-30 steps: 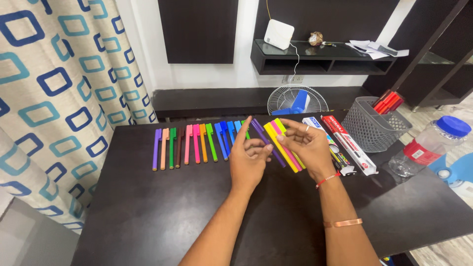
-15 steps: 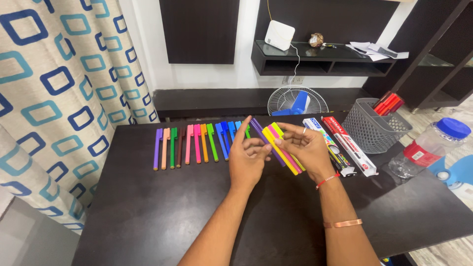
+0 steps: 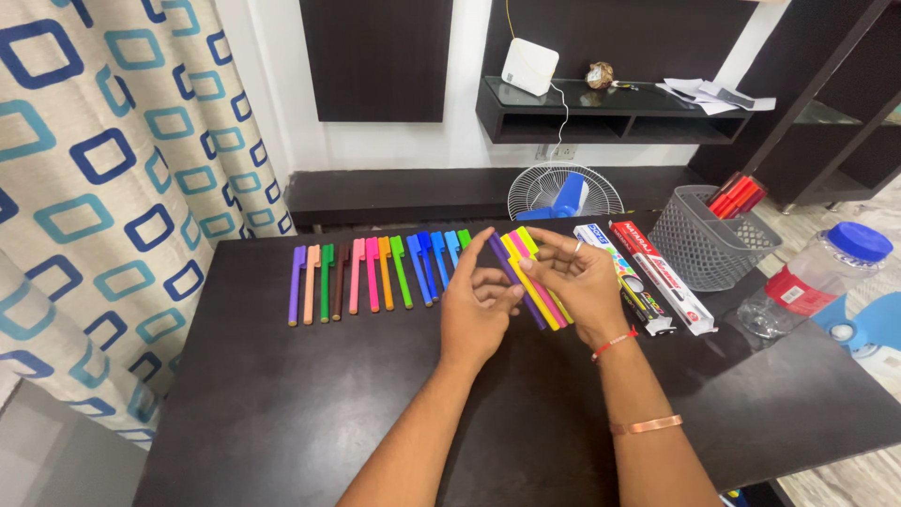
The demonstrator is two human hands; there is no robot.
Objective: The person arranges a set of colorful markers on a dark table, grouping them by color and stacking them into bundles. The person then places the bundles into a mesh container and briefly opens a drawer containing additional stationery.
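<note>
A row of coloured marker pens (image 3: 375, 272) lies side by side along the far part of the dark table (image 3: 282, 413). My left hand (image 3: 474, 314) is at the right end of the row, index finger pointing up, the other fingers curled onto a purple pen (image 3: 502, 258). My right hand (image 3: 587, 282) meets it from the right, its fingertips pinching a yellow pen (image 3: 537, 296) that lies beside a pink one. The lower ends of these pens are hidden under my hands.
Two long pen boxes (image 3: 657, 277) lie right of my hands. Behind them stands a grey mesh basket (image 3: 699, 249) with red pens, then a plastic jar (image 3: 812, 282) with a blue lid. A fan (image 3: 563, 192) stands behind the table, a patterned curtain (image 3: 94, 188) to the left.
</note>
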